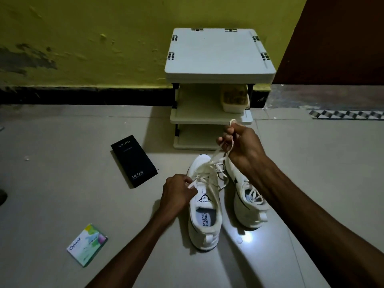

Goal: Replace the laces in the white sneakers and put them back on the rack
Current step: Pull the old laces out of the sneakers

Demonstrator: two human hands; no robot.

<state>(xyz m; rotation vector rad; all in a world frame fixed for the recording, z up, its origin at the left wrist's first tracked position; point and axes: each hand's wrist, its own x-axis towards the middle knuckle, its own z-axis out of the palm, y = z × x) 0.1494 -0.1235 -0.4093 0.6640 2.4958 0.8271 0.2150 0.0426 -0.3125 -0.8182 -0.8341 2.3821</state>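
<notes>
Two white sneakers stand side by side on the floor, toes pointing at the rack. The left sneaker [204,217] shows a "SPEED" tongue label, and a cream lace [209,173] runs over its eyelets. My left hand [177,192] pinches one stretch of that lace at the shoe's left side. My right hand [242,145] is raised above the toes and grips the lace's other strands, pulled up taut. The right sneaker [249,200] lies partly under my right forearm, with a lace loosely in it. The white shoe rack [218,57] stands against the wall behind.
A black phone box [134,161] lies on the floor left of the sneakers. Nearer to me on the left lies a small green and white Odonil pack [87,245]. A pale container [234,98] sits on the rack's middle shelf. The yellow wall runs behind.
</notes>
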